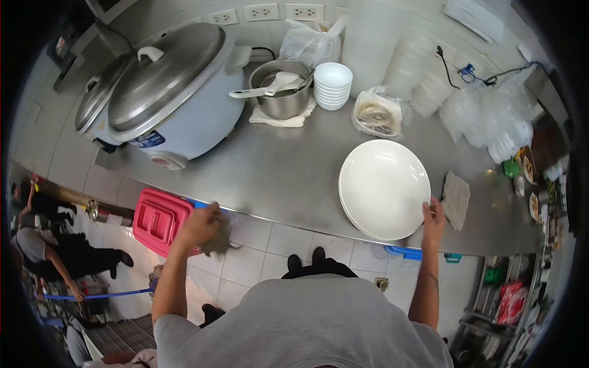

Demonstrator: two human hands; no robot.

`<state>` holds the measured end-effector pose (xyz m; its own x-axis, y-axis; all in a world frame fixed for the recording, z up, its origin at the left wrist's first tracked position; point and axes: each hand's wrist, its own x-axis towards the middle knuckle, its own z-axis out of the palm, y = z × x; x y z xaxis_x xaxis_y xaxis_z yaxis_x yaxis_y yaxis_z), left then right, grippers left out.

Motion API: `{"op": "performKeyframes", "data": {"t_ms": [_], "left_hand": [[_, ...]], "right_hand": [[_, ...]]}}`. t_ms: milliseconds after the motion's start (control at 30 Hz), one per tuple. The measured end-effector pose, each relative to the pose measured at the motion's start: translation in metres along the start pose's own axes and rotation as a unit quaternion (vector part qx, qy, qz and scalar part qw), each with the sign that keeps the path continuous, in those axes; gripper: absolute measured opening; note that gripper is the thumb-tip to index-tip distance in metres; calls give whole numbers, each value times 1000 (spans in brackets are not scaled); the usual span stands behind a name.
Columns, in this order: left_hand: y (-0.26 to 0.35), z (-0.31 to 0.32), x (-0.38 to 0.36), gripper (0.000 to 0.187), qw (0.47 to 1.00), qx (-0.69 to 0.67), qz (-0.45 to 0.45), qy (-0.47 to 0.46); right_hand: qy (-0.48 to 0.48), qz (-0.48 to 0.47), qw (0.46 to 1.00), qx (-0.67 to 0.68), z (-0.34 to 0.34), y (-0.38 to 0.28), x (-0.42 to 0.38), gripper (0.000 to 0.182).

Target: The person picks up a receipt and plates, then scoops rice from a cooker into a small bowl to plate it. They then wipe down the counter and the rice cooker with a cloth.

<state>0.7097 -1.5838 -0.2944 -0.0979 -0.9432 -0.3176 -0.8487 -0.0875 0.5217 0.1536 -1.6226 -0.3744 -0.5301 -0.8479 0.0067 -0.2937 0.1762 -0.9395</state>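
Note:
White plates (384, 189) lie stacked on the steel counter (276, 165), right of the middle. My right hand (433, 216) is at the stack's right rim, thumb and fingers pinched on the edge. Just right of it lies a grey-beige cloth (456, 199). My left hand (205, 226) is raised in front of the counter's edge, closed on a crumpled greyish cloth (217, 243) that hangs down. Beneath and left of that hand is a red lidded bin (161, 224).
A big rice cooker (190, 104) stands at the back left, beside a pot (282, 101) with utensils. White bowls (333, 83), a wrapped food container (377, 115) and plastic bags (491, 113) line the back. A person (52, 251) holds a blue pole at far left.

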Motion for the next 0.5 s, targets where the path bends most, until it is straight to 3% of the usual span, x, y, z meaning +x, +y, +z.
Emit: {"op": "performKeyframes", "data": {"t_ms": [100,167,200,267,300,400,500], "left_hand": [[17,-28,12,31,987,18,44,154],[40,-26,26,33,960,55,111,252],[33,-21,39,41,968,71,122,209],[24,0,69,42,964,101,125,210],[15,19,88,43,962,113,129,212],[-31,77,133,43,929,169,145,296],[-36,84,142,44,908,177,165,341]], "right_hand": [[146,-121,972,-138,31,29,11,32],[155,-125,967,-160,47,35,14,31],[164,-120,965,-169,54,38,11,30],[138,-83,972,-174,69,15,-1,26],[138,-121,971,-155,80,16,-2,24],[62,-107,971,-206,102,6,-7,22],[-2,-68,981,-181,116,-13,-12,22]]}}
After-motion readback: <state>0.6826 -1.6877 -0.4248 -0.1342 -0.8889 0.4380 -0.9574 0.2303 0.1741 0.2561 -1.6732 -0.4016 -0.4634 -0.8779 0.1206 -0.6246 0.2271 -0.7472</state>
